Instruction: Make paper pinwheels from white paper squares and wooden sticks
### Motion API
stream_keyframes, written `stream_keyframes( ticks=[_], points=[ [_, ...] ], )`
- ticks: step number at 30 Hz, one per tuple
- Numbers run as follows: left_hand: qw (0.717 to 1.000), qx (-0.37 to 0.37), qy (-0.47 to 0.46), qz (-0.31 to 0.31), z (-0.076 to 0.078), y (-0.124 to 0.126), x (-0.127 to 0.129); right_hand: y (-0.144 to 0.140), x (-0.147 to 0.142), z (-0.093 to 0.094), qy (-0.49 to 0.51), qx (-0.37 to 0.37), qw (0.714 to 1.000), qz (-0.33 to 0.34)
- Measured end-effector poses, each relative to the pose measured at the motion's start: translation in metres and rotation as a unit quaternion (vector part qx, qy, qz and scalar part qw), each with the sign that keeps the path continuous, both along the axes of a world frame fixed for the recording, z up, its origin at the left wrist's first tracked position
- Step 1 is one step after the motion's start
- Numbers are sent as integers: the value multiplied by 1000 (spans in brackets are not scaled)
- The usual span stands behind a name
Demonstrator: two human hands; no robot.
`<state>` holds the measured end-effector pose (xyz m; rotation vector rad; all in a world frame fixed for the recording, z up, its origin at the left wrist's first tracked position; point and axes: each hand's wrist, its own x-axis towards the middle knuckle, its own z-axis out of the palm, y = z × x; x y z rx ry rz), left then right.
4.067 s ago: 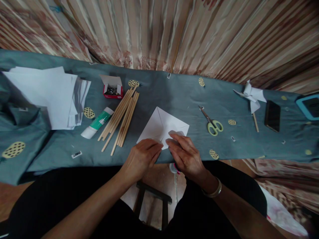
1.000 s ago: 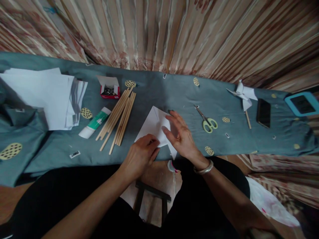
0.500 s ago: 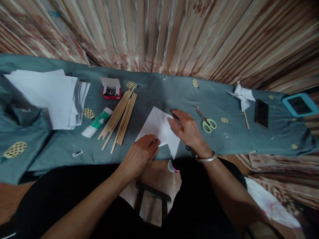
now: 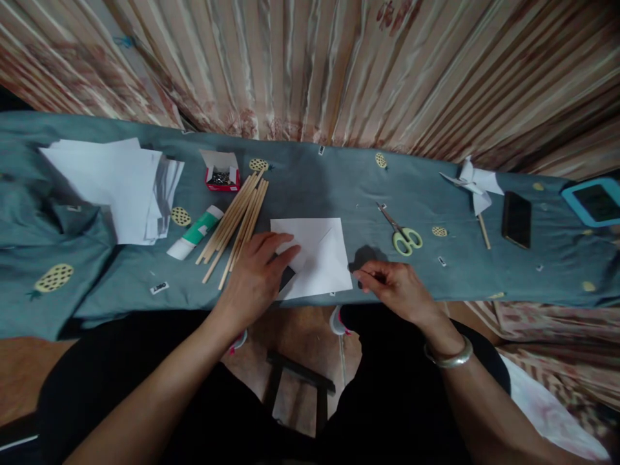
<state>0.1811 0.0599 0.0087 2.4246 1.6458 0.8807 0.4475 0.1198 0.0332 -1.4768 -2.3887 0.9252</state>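
A squarish white sheet of paper (image 4: 320, 258) lies flat near the table's front edge, with faint creases and a short diagonal line near its upper right. My left hand (image 4: 259, 271) rests over the sheet's left side, fingers stretched out and thumb apart. Beneath that palm shows a dark patch I cannot identify. My right hand (image 4: 397, 284) is just past the sheet's lower right corner, thumb and fingers pinched together. Something small and dark shows at those fingertips, too unclear to name. Green-handled scissors (image 4: 405, 239) lie beyond my right hand, points away from me.
Wooden sticks (image 4: 235, 223) lie beside a glue stick (image 4: 196, 232), behind them an opened red box (image 4: 223, 177) of small metal pieces. Stacked paper (image 4: 106, 187) is at left. Rightward are a paper pinwheel (image 4: 475, 184), a phone (image 4: 516, 219) and a blue-framed device (image 4: 593, 201). A curtain (image 4: 300, 71) hangs behind.
The paper has turned from a diamond-like position with a downward point to a flat square. My right hand has moved off it, right and nearer me; my left hand has shifted left and slightly farther forward.
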Motion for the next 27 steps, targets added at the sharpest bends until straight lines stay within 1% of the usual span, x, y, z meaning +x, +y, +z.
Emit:
stream_keyframes(
  ticks=[2,4,5,7,11,15,17,23,27],
  points=[
    [999,0,5,-47,2,-9,14,-3,-2,0,35,69,997,8],
    [996,-24,20,-84,-1,-16,28,-4,-6,-4,70,122,989,51],
    [995,-34,24,-91,-3,-19,34,-5,-7,-7,78,135,985,80],
    [993,-55,36,-93,-8,-21,40,-5,-10,-13,69,142,979,126],
    [993,-70,51,-85,-12,-19,39,-5,-8,-19,51,144,977,147],
    [993,-53,59,-84,-8,-19,36,-3,-6,-18,64,134,978,144],
    [993,-44,63,-89,-6,-20,36,0,-5,-16,76,118,980,141],
    [995,-43,48,-79,-4,-26,31,2,-4,-11,135,32,983,117],
    [994,-33,41,-96,-3,-31,23,-2,-7,-11,196,-30,973,115]
  ],
)
